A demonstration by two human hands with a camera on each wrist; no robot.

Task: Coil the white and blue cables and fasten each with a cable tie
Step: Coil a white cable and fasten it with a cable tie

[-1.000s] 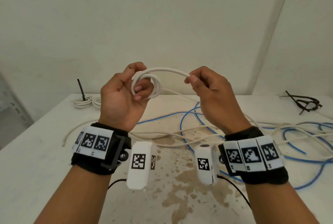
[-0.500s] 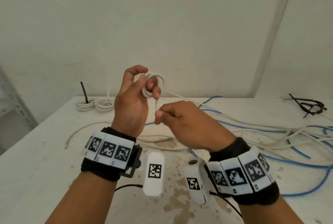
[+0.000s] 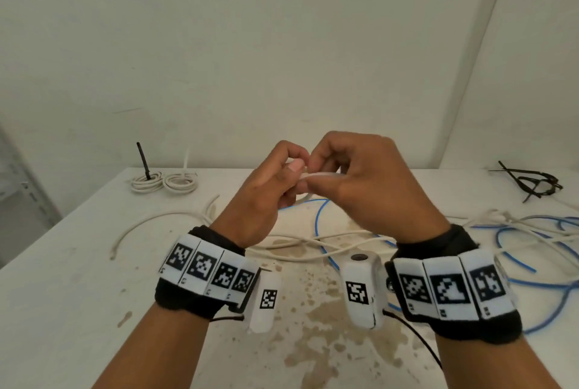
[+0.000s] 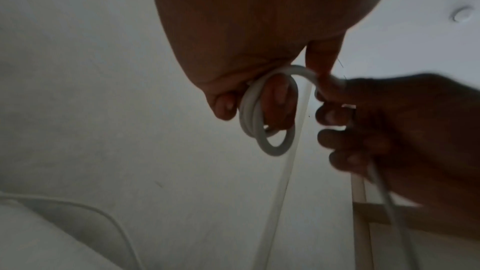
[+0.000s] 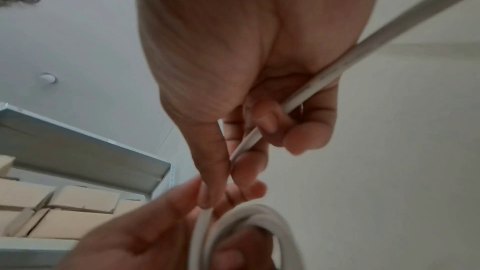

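Above the table, my left hand (image 3: 275, 182) grips a small coil of white cable (image 4: 262, 122) wound round its fingers. Close beside it, my right hand (image 3: 354, 175) pinches the running part of the same white cable (image 5: 322, 81) and lays it onto the coil (image 5: 244, 225). In the head view both hands hide most of the coil; only a short white stretch (image 3: 316, 176) shows between them. Loose white cable (image 3: 156, 221) and blue cable (image 3: 319, 219) lie tangled on the table beneath.
Two tied white coils (image 3: 164, 182) lie at the table's back left, one with a black tie standing up. A bunch of black cable ties (image 3: 529, 182) lies at the back right. The stained white table (image 3: 62, 279) meets a wall behind. Shelving with boxes (image 5: 72, 198) stands at the left.
My right hand rose from below the coil and closed in on my left hand, bringing another turn of white cable to the coil. Both hands now sit together.
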